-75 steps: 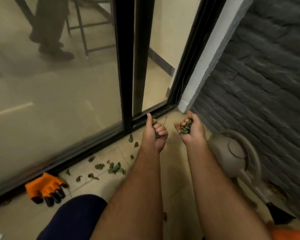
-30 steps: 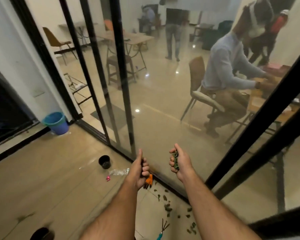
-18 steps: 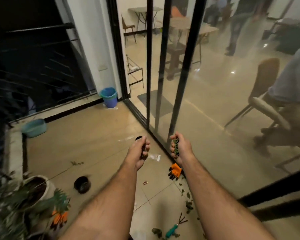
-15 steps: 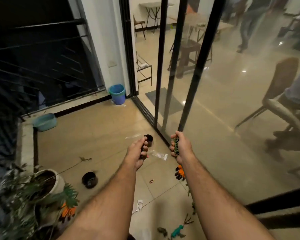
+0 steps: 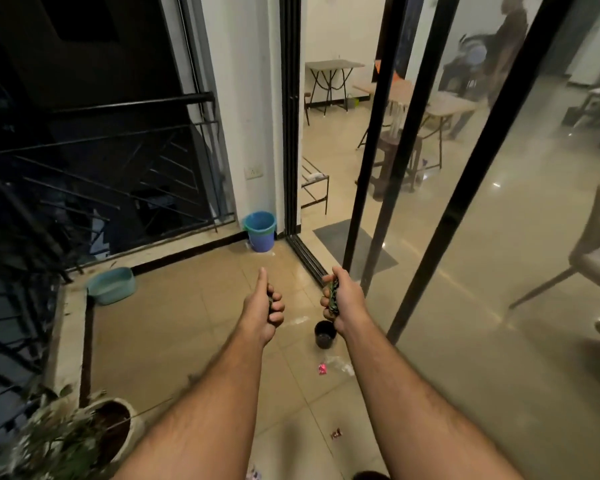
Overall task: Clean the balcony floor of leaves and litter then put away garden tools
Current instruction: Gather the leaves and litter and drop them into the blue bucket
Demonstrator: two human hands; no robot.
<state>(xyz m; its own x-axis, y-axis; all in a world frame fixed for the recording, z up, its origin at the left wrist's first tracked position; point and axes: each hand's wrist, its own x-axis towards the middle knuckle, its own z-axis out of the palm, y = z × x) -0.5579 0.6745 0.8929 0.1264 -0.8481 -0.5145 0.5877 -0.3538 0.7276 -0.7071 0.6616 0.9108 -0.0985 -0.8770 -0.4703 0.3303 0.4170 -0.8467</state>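
Green leaves (image 5: 333, 298) fill our right hand (image 5: 343, 304), whose fingers are curled tight round the bunch, held out ahead of us above the tan floor tiles (image 5: 174, 323) and just beside the black track of the sliding glass door (image 5: 520, 258); our left hand (image 5: 263, 312) is closed into a fist with the thumb stuck up, and a dark scrap shows between its fingers, though we cannot tell for sure what it is. Half a second ago the view sat further back, with the orange glove and the small garden fork on the floor near our arms; now both are out of sight and we have come nearer the far end of the balcony. The blue bucket (image 5: 260, 230) in the corner by the white wall looks larger and closer than before, standing well ahead of both hands. The small black pot (image 5: 325, 335) that lay beyond our left hand now sits just under our right wrist. A clear wrapper with a pink scrap (image 5: 331, 364) lies on the tiles near it, and another small wrapper (image 5: 336, 434) lies closer to us. The teal basin (image 5: 111, 285) rests by the railing (image 5: 94, 161) at left, and the potted plant (image 5: 80, 434) is at the lower left edge
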